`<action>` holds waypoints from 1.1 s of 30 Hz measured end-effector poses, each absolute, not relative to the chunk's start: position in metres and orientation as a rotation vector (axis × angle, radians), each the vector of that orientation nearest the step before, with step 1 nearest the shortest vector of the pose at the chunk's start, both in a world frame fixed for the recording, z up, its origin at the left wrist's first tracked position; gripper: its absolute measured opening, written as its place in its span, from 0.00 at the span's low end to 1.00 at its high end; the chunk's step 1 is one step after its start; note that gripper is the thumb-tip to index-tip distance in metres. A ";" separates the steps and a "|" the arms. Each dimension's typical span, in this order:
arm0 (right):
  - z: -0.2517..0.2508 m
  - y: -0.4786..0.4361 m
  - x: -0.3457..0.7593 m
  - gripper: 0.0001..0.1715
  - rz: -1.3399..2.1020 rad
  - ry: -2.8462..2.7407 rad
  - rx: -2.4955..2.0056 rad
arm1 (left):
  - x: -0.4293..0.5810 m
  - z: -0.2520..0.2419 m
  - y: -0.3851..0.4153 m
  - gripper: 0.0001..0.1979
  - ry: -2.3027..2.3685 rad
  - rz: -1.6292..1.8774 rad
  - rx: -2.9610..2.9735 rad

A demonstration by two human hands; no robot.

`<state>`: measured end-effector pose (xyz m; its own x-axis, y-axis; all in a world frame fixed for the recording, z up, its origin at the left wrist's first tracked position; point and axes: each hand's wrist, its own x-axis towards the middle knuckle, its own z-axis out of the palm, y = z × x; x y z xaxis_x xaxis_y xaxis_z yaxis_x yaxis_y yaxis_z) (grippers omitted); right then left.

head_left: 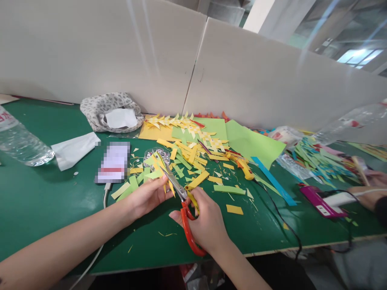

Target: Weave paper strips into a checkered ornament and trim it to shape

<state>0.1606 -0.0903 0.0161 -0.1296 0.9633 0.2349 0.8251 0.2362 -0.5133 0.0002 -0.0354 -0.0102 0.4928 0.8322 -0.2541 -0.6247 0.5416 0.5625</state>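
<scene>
My right hand (208, 221) grips a pair of scissors (184, 201) with red and yellow handles, its blades pointing up and to the left. Between the fingers of my left hand (148, 197) is a folded yellow and green paper piece (159, 165), which the blades overlap; whether they bite into it I cannot tell. Beyond both hands lie scattered yellow and green paper strips (196, 179) and small offcuts. A clear case of small beads (148, 155) sits partly hidden behind the paper. Woven yellow paper fish-like shapes (193, 131) rest farther back.
At left are a phone (113, 163) on a cable, a tissue (75, 151), a water bottle (24, 139) and a cloth pouch (111, 110). A yellow glue gun (243, 167), blue strip (273, 181) and magenta power strip (322, 201) lie rightward. Another person's arm (365, 197) is at far right.
</scene>
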 end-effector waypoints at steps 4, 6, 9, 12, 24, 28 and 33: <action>0.016 -0.091 0.160 0.17 0.354 -1.987 -1.627 | 0.000 -0.009 -0.035 0.15 0.558 0.925 0.430; 0.017 -0.091 0.159 0.17 0.356 -1.984 -1.617 | 0.000 -0.007 -0.035 0.15 0.564 0.936 0.445; 0.018 -0.091 0.159 0.17 0.372 -1.987 -1.605 | -0.001 -0.005 -0.036 0.15 0.570 0.941 0.486; 0.018 -0.091 0.160 0.17 0.413 -1.996 -1.602 | -0.001 -0.004 -0.036 0.15 0.558 0.931 0.513; 0.014 -0.090 0.160 0.19 0.428 -1.938 -1.584 | -0.001 -0.008 -0.035 0.09 0.537 0.942 0.501; 0.013 -0.090 0.160 0.19 0.403 -1.935 -1.570 | -0.001 -0.010 -0.035 0.09 0.549 0.941 0.521; 0.012 -0.088 0.159 0.21 0.361 -1.916 -1.565 | -0.001 -0.011 -0.034 0.10 0.594 0.949 0.500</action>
